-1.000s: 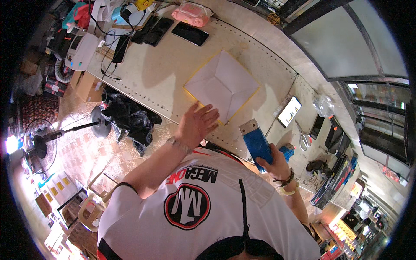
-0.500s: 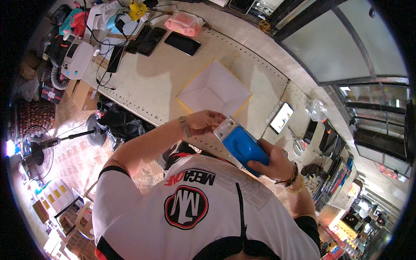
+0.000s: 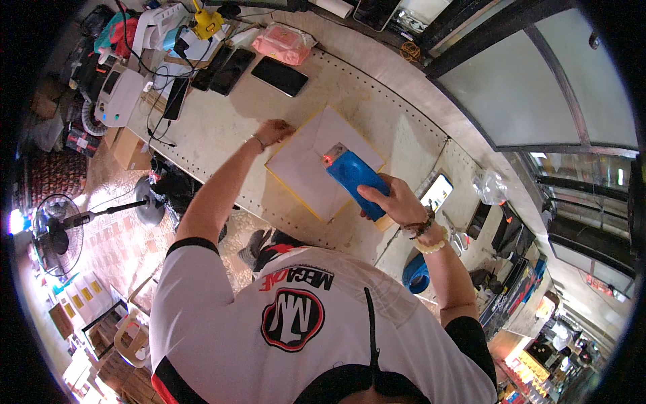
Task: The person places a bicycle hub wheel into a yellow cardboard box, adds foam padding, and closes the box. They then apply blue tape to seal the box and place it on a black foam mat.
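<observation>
Right hand [image 3: 398,203]: grasping blue tool [image 3: 352,176], metal end over white square [image 3: 301,170]; contact unclear. Square: on desk [image 3: 363,232], left of right hand. Left hand [image 3: 272,132]: at square's edge; grip cannot be told. Step, apparently: tool alignment. Next move calls for: steadied square.

A square white paper [image 3: 301,161], yellow-edged and creased, lies cornerwise on the bench [image 3: 210,128]. The blue tool [image 3: 353,176], long and boxy, slants over its middle, red showing at the tip.
</observation>
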`<state>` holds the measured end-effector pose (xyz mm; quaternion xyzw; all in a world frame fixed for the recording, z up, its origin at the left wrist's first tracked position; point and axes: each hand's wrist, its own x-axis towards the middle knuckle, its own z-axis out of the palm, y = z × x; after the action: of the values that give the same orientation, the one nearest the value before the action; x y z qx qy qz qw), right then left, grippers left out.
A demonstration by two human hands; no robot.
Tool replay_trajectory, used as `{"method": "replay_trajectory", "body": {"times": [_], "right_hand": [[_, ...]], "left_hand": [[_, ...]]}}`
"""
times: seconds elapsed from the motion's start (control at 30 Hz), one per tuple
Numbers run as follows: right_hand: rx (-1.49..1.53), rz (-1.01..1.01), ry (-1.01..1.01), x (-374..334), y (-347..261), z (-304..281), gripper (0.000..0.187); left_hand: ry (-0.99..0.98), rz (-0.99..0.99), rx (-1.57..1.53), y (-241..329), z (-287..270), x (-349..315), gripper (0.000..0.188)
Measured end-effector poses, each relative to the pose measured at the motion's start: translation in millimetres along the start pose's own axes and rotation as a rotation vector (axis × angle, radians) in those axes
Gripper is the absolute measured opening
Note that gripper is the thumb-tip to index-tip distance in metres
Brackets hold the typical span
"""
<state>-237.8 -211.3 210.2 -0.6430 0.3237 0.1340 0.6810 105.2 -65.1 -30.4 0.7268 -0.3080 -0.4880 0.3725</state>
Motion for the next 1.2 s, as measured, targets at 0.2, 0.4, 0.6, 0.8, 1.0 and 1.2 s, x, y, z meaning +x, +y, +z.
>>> {"method": "replay_trajectory", "body": {"times": [0.2,0.4,0.6,0.8,1.0,1.2], "right_hand": [[-0.19,-0.03,0.024,11.1,28.0,-7.5,0.053],[-0.311,0.097,0.098,-50.0,98.5,-30.8,0.062],[-0.433,0.32,0.079,-40.5,147.5,-29.1,0.067],[-0.805,0.232,0.199,12.4,122.9,-3.0,0.064],[-0.96,0.268,0.442,-17.6,84.7,12.4,0.065],[-0.715,0.14,0.623,-114.8,78.1,27.9,0.069]], "left_hand": [[0.328,0.055,0.402,44.7,51.8,-25.6,0.063],[0.243,-0.077,0.387,89.4,65.6,-51.8,0.067],[0.115,-0.116,0.325,81.4,57.6,-47.1,0.074],[0.158,-0.035,0.448,60.8,56.2,-31.2,0.087],[0.299,-0.093,-0.084,19.9,103.3,-67.2,0.077],[0.754,0.355,0.421,48.1,169.4,-172.2,0.07]]}}
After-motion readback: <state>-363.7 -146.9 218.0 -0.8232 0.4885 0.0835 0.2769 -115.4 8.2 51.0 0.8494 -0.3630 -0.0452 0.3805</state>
